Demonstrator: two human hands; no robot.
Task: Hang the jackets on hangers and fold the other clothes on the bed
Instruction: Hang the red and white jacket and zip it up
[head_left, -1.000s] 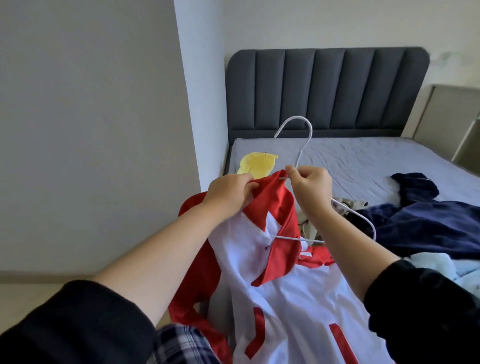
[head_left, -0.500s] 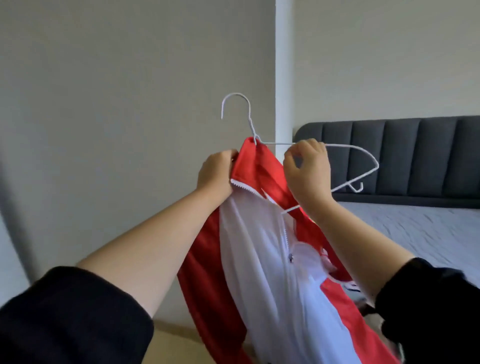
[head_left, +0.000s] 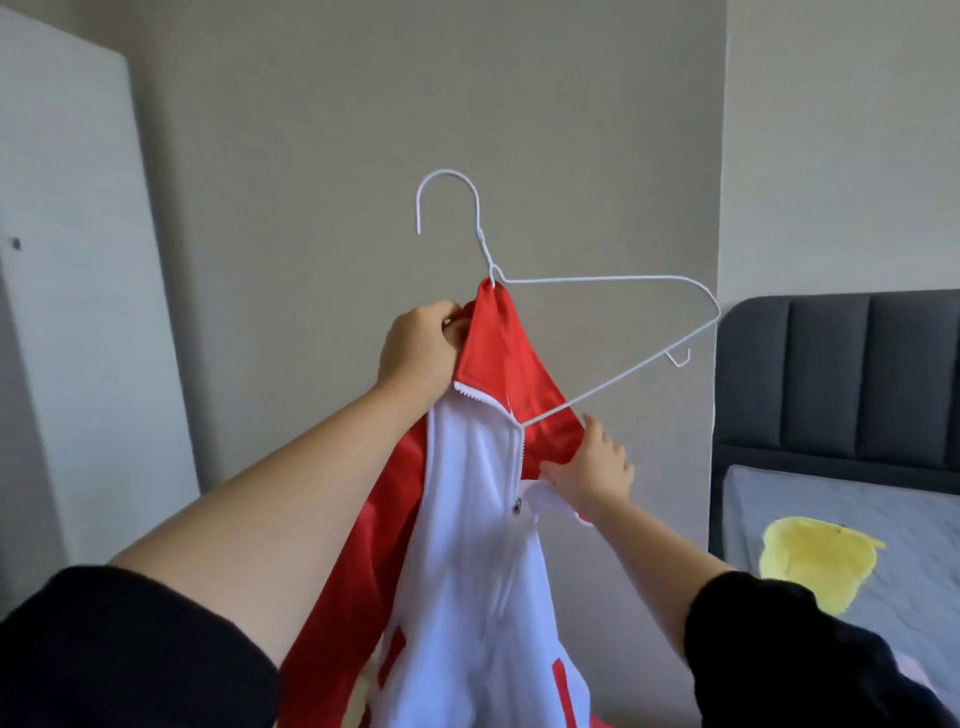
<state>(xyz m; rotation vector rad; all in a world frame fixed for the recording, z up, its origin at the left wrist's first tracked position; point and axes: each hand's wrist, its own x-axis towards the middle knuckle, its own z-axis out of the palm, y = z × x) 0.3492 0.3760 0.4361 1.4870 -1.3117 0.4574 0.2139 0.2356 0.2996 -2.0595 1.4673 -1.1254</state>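
Progress was partial: the red-and-white zip-front jacket (head_left: 467, 545) hung at centre, one shoulder over the white wire hanger (head_left: 608, 279), whose arm toward 3 o'clock stood bare. The left hand (head_left: 418, 353) clamped the collar; the right hand (head_left: 597, 470) gripped the front panel. Hook pointed to 12 o'clock; jacket's long axis ran 12 to 6. Folding judged outstanding.

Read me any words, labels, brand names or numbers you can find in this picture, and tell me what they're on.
No text here can be read.
Jacket: a small dark mark by the zip, too small to tell whether it is a logo.
Hanger: plain white wire, no writing.
Yellow item on the bed: a tiny dark speck, not legible.
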